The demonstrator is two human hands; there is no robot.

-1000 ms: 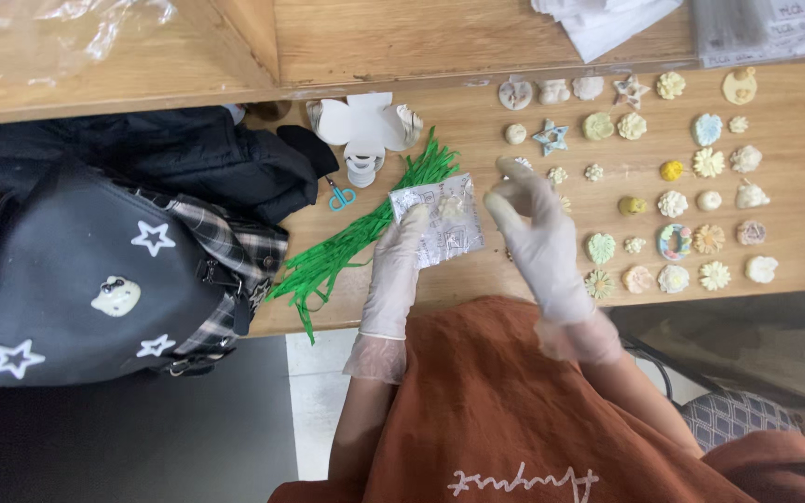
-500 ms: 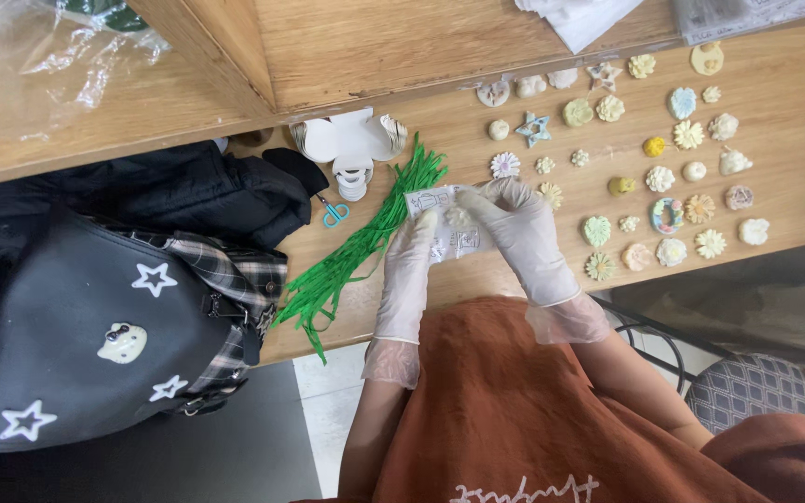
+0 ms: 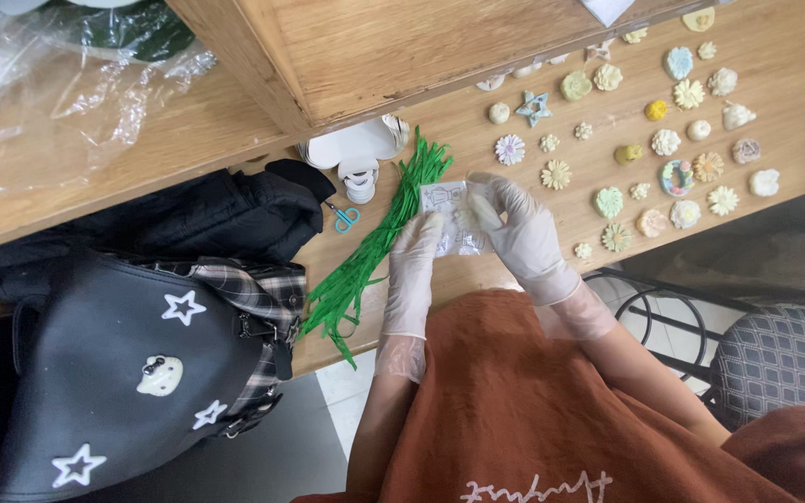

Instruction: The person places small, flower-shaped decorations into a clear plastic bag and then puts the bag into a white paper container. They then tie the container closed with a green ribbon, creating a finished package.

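A black bag (image 3: 114, 373) with white star patches is seen at nine o'clock, soft and matte, with a plaid strap beside it. A bundle of thin green strips (image 3: 375, 242), stiff and papery, lies fanned across the wooden tabletop (image 3: 794, 65) just left of the hands. At the centre, a small clear plastic packet (image 3: 449, 219), crinkled and printed, is held between both gloved hands: the left hand (image 3: 414, 270) has its fingers closed on the packet's left edge, and the right hand (image 3: 514, 228) has its fingers pinched on the right edge, perhaps around a small pale piece, though this is hard to make out. The step in hand is judged to be the opening or emptying of the packet; a careful, light pull is called for. At two o'clock, rows of small moulded flowers (image 3: 607, 200), shells and stars are laid out, pastel and matte.
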